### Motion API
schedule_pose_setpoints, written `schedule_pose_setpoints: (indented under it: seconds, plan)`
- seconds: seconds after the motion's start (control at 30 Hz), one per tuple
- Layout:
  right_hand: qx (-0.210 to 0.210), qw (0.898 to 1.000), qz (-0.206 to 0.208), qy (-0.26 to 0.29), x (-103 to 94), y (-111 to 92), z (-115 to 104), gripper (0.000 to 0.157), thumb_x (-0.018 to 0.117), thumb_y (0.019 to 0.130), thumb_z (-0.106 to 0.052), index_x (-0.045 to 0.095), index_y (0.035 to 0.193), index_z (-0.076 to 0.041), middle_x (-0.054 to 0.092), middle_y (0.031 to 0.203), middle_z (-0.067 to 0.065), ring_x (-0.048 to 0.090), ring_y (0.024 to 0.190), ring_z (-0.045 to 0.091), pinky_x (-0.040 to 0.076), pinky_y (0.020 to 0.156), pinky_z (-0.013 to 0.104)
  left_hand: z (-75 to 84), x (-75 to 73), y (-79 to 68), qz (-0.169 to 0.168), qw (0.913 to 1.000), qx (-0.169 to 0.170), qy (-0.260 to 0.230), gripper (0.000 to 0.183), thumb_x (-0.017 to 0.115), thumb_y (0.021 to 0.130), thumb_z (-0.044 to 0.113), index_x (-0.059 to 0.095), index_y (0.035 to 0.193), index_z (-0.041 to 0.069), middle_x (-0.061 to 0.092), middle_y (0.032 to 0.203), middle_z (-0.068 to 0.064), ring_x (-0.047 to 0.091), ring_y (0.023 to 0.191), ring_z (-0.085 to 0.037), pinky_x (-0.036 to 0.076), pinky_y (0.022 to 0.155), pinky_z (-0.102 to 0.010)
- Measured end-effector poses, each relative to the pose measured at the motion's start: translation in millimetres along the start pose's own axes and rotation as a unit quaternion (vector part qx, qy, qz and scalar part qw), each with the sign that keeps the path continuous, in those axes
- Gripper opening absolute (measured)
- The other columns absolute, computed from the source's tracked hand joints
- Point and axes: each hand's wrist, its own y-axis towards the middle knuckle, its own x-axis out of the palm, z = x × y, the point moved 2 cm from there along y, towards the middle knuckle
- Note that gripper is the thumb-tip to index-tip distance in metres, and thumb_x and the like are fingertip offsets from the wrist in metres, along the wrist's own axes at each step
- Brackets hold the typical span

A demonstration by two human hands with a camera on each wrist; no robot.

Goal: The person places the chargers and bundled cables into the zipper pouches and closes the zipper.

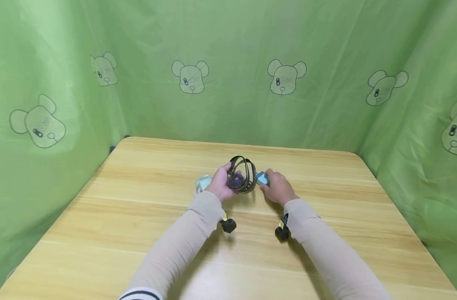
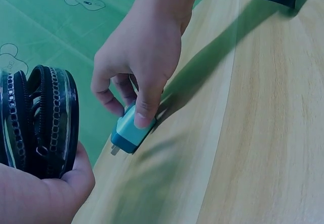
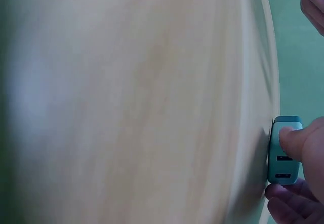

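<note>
Relative to the blue charger [image 1: 263, 178]: the black-rimmed case [image 1: 246, 186] and left hand [image 1: 220, 186] obstruct its left; the right hand [image 1: 279, 188] obstructs its right; beyond it, passage extends over the tabletop [image 1: 307, 161] to the green curtain [image 1: 243, 116].

Charger [image 1: 262, 178] right of case [image 2: 56, 125], curtain [image 1: 236, 116] behind table [image 1: 251, 262]

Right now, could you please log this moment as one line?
left hand: holds black-rimmed case | right hand: pinches teal charger | prongs: exposed | pale item: beside left hand
</note>
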Motion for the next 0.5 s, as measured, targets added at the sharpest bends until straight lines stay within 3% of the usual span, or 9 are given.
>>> schedule_pose_setpoints:
  seconds: [0.27,0.5]
  plan:
    - [0.011,1.0,0.009,0.006,-0.8,1.1,-0.5,0.039,0.065,0.092,-0.018,0.05,0.12,0.004,0.059,0.105,0.022,0.058,0.094,0.034,0.052,0.086,0.047,1.3,-1.3,3.2,-0.004,1.0,0.0,-0.005,0.039,0.051,0.099,0.036,0.042,0.131,0.016,0.046,0.118,-0.007,0.049,0.106,-0.021,0.045,0.098,-0.039]
    - [0.01,0.999,0.024,0.019,-1.3,2.9,-1.2,0.038,0.066,0.091,-0.018,0.052,0.118,0.004,0.058,0.108,0.024,0.057,0.097,0.035,0.052,0.087,0.048,4.9,-3.7,5.5,-0.004,1.0,0.001,-0.002,0.033,0.051,0.099,0.036,0.044,0.125,0.016,0.044,0.125,-0.007,0.049,0.105,-0.021,0.045,0.098,-0.04]
